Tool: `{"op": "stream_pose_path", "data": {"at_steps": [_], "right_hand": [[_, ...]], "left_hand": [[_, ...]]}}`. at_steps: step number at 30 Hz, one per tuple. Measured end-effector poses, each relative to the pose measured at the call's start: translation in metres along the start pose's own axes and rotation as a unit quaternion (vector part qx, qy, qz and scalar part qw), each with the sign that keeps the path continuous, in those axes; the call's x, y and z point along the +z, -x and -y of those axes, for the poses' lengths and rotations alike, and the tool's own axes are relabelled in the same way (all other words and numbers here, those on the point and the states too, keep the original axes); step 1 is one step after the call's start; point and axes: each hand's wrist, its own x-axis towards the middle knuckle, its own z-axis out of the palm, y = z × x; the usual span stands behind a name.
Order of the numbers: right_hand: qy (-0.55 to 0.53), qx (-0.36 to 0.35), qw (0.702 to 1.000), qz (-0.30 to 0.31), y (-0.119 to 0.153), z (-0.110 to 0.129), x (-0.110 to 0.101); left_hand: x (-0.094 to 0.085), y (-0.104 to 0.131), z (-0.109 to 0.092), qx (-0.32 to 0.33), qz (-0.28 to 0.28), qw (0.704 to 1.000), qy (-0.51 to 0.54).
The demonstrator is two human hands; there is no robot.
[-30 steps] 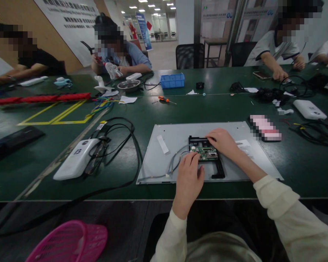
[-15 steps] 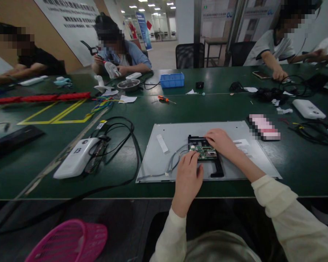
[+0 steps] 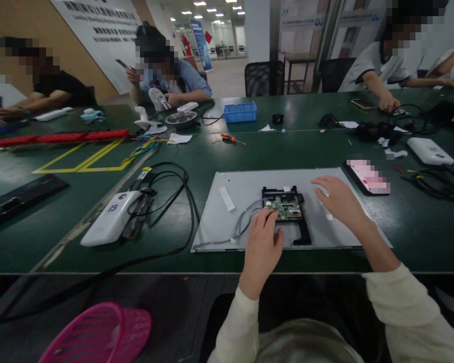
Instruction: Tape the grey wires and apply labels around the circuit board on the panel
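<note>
A flat grey panel [image 3: 212,217] lies on the table before me. On it sits a black plastic bracket [image 3: 305,231] with a green circuit board [image 3: 283,210] in it. Grey cables [image 3: 245,216] run from the board's left side to the panel's front edge. My left hand [image 3: 264,239] rests its fingertips on the board's left edge, fingers loosely bent and no grip seen. My right hand [image 3: 338,201] hovers over the panel's right part, apart from the bracket, fingers stretched and holding nothing. A white strip [image 3: 227,199] lies on the panel at upper left.
A screwdriver [image 3: 232,139] and a blue basket [image 3: 239,113] lie beyond the panel. A phone [image 3: 367,176] is at its right, a white power bank [image 3: 111,217] with black cables at its left. Below stands a pink basket [image 3: 94,338]. Several people sit across the table.
My right hand has left the bracket's upper right corner and moved right, its fingers opening. My left hand stays at the board. A small white piece on the bracket's top is now uncovered.
</note>
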Motion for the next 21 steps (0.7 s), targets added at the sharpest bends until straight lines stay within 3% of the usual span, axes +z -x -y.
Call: {"op": "stream_pose_path", "data": {"at_steps": [8, 16, 21], "right_hand": [[-0.03, 0.09, 0.994, 0.06, 0.044, -0.044, -0.017], [-0.076, 0.131, 0.987, 0.06, 0.047, -0.05, -0.015], [-0.051, 0.138, 0.988, 0.053, 0.054, -0.052, -0.017]], "left_hand": [[-0.001, 0.0, -0.001, 0.0, -0.001, 1.0, -0.002], [0.0, 0.0, 0.0, -0.002, 0.003, 1.0, 0.003], [-0.001, 0.0, -0.002, -0.005, 0.003, 1.0, 0.006]]}}
